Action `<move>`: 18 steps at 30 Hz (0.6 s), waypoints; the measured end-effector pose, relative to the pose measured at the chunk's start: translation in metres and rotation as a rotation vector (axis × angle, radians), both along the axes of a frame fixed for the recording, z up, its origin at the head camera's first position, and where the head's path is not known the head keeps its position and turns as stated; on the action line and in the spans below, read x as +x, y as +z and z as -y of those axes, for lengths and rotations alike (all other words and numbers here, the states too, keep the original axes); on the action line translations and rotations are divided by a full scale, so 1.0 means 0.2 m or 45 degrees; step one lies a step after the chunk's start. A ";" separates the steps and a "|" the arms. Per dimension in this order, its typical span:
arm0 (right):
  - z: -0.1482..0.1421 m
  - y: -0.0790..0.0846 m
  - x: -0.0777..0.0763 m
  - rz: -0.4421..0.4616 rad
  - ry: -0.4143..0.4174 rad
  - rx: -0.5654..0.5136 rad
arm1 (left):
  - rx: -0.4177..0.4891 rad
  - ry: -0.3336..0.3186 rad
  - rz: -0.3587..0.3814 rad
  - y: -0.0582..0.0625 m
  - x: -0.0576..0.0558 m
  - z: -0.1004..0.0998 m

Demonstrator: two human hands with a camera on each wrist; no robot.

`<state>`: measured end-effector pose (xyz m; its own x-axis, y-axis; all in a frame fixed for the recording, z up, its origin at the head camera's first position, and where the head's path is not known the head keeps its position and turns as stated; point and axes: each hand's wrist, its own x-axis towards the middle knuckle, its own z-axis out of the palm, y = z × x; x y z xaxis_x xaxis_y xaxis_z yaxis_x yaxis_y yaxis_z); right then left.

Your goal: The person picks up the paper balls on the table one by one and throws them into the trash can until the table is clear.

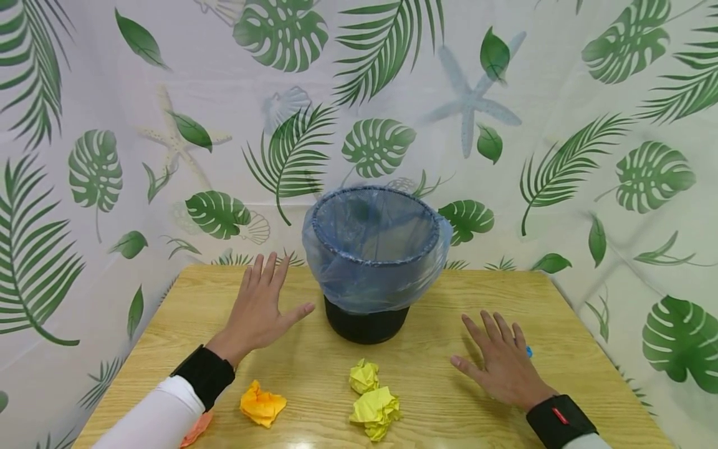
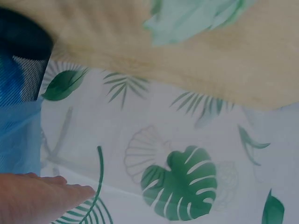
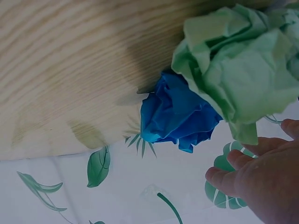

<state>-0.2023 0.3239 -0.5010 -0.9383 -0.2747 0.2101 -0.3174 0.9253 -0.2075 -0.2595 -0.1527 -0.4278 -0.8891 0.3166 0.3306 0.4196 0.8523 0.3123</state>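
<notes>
Blue crumpled paper [image 3: 180, 114] lies on the wooden table [image 1: 449, 415] beside a pale green paper ball [image 3: 247, 70], which partly covers it in the right-wrist view; in the head view, the right hand [image 1: 502, 365] hides nearly all of the blue. Another pale green paper [image 2: 196, 18] shows at the edge of the left-wrist view. Two yellow paper balls [image 1: 376, 411] lie one behind the other between the arms. An orange paper ball [image 1: 262, 404] lies near the left wristband [image 1: 204, 377]; a salmon paper [image 1: 197, 429] is partly covered by the left sleeve [image 1: 154, 415]. Farther back, a black bin [image 1: 367, 327] with a translucent blue liner [image 1: 370, 287] stands before leaf-print cloth [image 1: 392, 93]. Both hands are released, fingers extended: the left hand [image 1: 260, 312] left of the bin, the right near the blue and green papers.
</notes>
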 end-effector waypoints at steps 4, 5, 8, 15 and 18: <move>-0.01 0.00 0.00 0.005 -0.002 -0.005 | -0.055 0.028 0.058 -0.09 0.03 0.05; -0.01 0.00 0.00 0.008 -0.001 -0.006 | -0.065 0.033 0.063 -0.11 0.04 0.06; -0.01 0.01 0.00 0.018 -0.002 -0.014 | -0.092 0.046 0.058 -0.17 0.07 0.09; -0.01 0.02 0.00 0.022 -0.005 -0.007 | -0.105 0.061 0.094 -0.26 0.13 0.12; -0.01 0.02 0.00 0.003 0.000 -0.007 | -0.105 0.066 0.085 -0.28 0.14 0.12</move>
<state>-0.2018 0.3257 -0.4972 -0.9387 -0.2737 0.2097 -0.3171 0.9240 -0.2136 -0.2311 -0.1777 -0.4829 -0.9242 0.2929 0.2451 0.3547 0.8963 0.2662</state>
